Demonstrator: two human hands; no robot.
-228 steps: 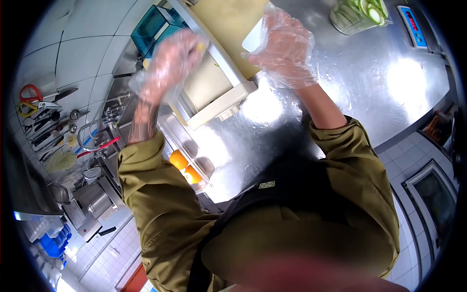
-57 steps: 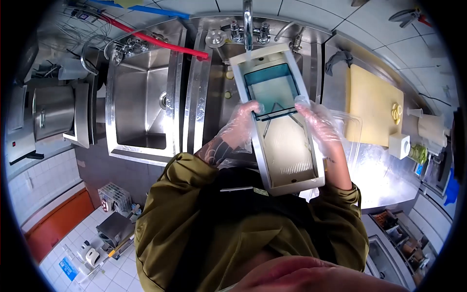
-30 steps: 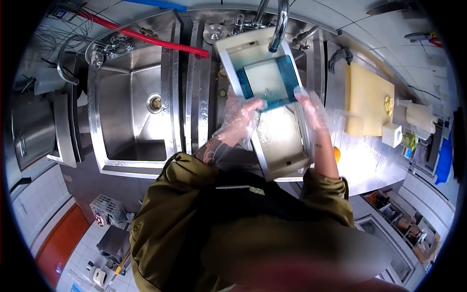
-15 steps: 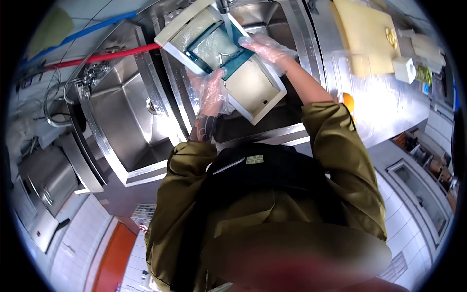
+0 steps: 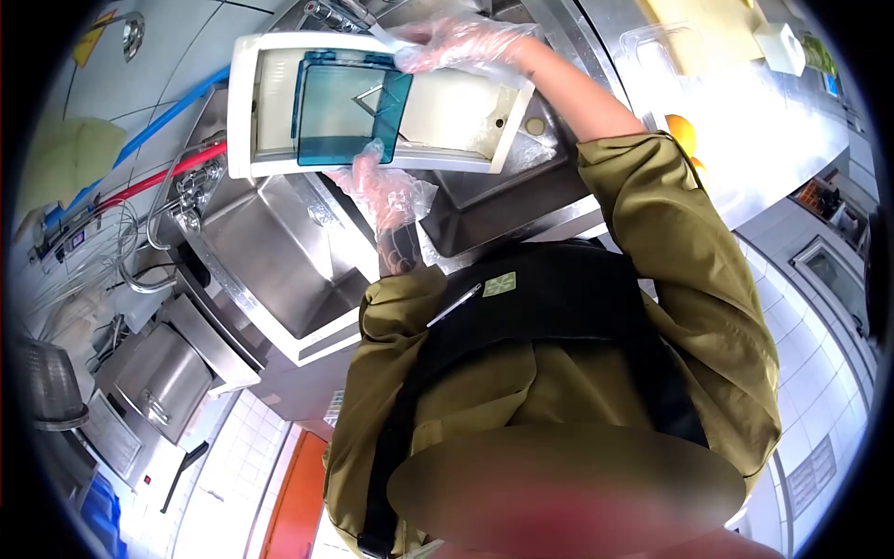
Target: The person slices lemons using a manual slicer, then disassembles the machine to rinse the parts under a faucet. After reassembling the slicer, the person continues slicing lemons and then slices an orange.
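A long white plastic box (image 5: 456, 112), seen from its hollow side, is held over the sinks. A see-through teal panel (image 5: 340, 107) with a bent metal wire piece (image 5: 371, 98) sits across its middle. My left hand (image 5: 384, 194), in a clear plastic glove, grips the box's near long edge, thumb over the rim, its other fingers partly hidden below. My right hand (image 5: 466, 48), also gloved, is closed on the far edge beside the teal panel's corner. A metal faucet (image 5: 333, 17) is just left of my right hand's fingers.
A steel sink basin (image 5: 270, 252) is on the left; another basin (image 5: 507, 210) lies under the box. On the right counter are oranges (image 5: 683, 135), a clear plastic tray (image 5: 656, 47) and a yellowish cutting board (image 5: 708, 37). A red hose (image 5: 177, 168) runs along the left.
The box has turned from a steep slant to nearly level across my view and moved left. Both hands keep hold of it, and my right hand is now higher along its far edge.
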